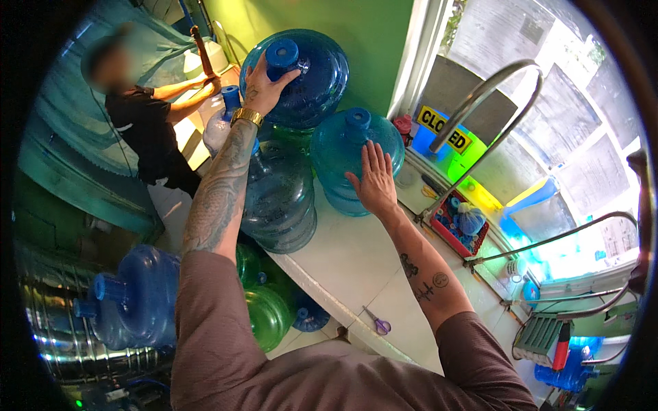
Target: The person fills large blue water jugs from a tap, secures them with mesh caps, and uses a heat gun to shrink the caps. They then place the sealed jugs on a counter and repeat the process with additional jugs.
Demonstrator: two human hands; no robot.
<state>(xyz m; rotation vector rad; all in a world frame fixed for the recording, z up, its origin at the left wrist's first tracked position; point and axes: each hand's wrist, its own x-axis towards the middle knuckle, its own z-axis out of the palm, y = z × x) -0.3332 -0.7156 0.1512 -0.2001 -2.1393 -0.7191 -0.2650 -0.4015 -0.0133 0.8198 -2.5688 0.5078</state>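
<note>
A large dark-blue water jug (pixel 322 75) with a blue cap stands at the far end of the white counter, against the green wall. My left hand (pixel 266 88) reaches to its top, thumb and fingers around the neck just below the cap. Nearer and to the right is a light-blue water jug (pixel 336 147), also capped. My right hand (pixel 373 179) lies against its near side with the fingers stretched out flat. Beneath my left forearm stands a clear bluish jug (pixel 281 205), its top partly hidden by the arm.
A person (pixel 147 130) in black works at the left beside a smaller capped bottle (pixel 223 120). Blue jugs (pixel 147 294) and green jugs (pixel 267 318) sit below the counter (pixel 349 260). Purple scissors (pixel 379 322), a red crate (pixel 452 229) and curved metal rails (pixel 538 89) are on the right.
</note>
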